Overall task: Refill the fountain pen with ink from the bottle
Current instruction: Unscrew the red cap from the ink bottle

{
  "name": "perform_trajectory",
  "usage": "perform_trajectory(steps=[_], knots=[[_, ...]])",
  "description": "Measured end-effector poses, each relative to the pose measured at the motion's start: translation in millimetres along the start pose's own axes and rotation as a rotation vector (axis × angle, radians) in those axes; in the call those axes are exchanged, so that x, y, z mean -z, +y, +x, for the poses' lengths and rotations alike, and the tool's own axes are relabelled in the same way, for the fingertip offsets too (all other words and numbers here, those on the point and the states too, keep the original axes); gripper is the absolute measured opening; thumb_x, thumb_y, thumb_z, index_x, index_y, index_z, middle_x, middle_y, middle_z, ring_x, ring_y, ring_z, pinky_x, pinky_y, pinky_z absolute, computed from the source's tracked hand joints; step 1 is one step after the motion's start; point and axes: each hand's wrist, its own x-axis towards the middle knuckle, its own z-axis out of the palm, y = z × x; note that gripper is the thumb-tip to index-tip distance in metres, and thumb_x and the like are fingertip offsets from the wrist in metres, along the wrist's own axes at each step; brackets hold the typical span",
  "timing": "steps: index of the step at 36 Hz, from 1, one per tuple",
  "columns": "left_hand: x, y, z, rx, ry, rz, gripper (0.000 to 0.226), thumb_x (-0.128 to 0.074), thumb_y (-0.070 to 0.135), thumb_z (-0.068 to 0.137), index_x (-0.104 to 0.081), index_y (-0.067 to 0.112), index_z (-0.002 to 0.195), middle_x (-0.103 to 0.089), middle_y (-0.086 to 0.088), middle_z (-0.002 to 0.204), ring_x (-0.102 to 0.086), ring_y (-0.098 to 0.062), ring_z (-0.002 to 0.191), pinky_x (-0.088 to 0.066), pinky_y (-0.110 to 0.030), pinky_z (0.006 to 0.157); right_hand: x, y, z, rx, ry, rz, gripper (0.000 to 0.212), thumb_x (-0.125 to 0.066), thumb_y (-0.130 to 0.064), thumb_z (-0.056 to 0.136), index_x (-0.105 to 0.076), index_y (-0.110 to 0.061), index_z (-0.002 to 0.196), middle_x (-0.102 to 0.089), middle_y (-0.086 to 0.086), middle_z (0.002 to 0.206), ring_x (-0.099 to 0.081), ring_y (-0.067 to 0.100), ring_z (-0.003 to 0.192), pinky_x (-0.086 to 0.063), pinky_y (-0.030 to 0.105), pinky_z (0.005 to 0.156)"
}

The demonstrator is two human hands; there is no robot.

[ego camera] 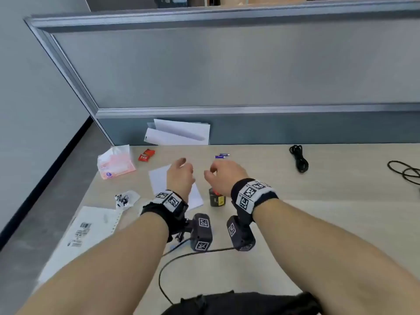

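A small dark ink bottle [217, 199] with a yellow and red label stands on the desk, just below my right wrist. My left hand [180, 176] hovers above a white sheet of paper [159, 178], fingers loosely curled, with nothing seen in it. My right hand [223, 176] hangs beside it above the bottle, fingers bent downward, and nothing shows in its grip. Beyond the hands lies a thin purple and silver item [222, 155], too small to identify. No pen is plainly visible.
A tissue pack [116, 163] and a red wrapper [146, 154] lie at the far left. White folded papers [179, 133] lean on the grey partition. Black cables [298, 158] lie at the right. A printed sheet [86, 230] and a crumpled wrapper [125, 198] sit at the near left.
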Motion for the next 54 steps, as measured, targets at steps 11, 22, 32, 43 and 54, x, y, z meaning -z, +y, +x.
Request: perform_trajectory(steps=[11, 22, 32, 43, 54], knots=[[10, -44, -7, -0.222, -0.417, 0.998, 0.066, -0.060, 0.014, 0.085, -0.033, 0.023, 0.144, -0.050, -0.003, 0.137, -0.051, -0.020, 0.119, -0.045, -0.031, 0.093, -8, 4, -4, -0.020, -0.043, -0.265, 0.034, -0.046, -0.048, 0.086, -0.050, -0.018, 0.101, -0.062, 0.004, 0.090, -0.050, 0.025, 0.071, -0.037, 0.032, 0.061], [-18, -38, 4, -0.292, -0.406, 0.993, 0.043, -0.067, 0.028, 0.083, -0.051, 0.021, 0.122, -0.067, -0.003, 0.104, -0.061, -0.024, 0.094, -0.049, -0.034, 0.081, 6, 1, 10, -0.065, -0.102, -0.247, 0.021, -0.049, -0.034, 0.090, -0.057, -0.015, 0.093, -0.052, 0.003, 0.081, -0.051, 0.024, 0.070, -0.037, 0.030, 0.060], [-10, -25, 30, -0.341, -0.379, 1.064, 0.035, -0.069, 0.041, 0.080, -0.058, 0.018, 0.104, -0.067, -0.002, 0.092, -0.061, -0.024, 0.083, -0.049, -0.035, 0.074, 16, -11, 32, 0.066, -0.175, -0.306, 0.026, -0.050, -0.030, 0.093, -0.058, -0.010, 0.108, -0.062, 0.009, 0.101, -0.049, 0.024, 0.076, -0.038, 0.032, 0.064], [-2, -17, 31, -0.402, -0.347, 1.174, 0.034, -0.068, 0.040, 0.082, -0.056, 0.018, 0.104, -0.060, 0.001, 0.082, -0.056, -0.022, 0.075, -0.041, -0.030, 0.064, 10, 6, 31, 0.299, -0.164, -0.190, 0.044, -0.057, -0.012, 0.079, -0.053, -0.027, 0.120, -0.046, 0.002, 0.128, -0.040, 0.024, 0.119, -0.033, 0.039, 0.099], [25, -18, 0, -0.502, -0.285, 1.228, 0.019, -0.060, 0.038, 0.087, -0.054, 0.022, 0.097, -0.060, 0.002, 0.084, -0.059, -0.022, 0.078, -0.050, -0.035, 0.068, 3, -28, 5, -0.074, -0.062, -0.115, 0.024, -0.047, -0.036, 0.091, -0.051, -0.013, 0.088, -0.058, 0.006, 0.086, -0.053, 0.025, 0.071, -0.039, 0.032, 0.060]])
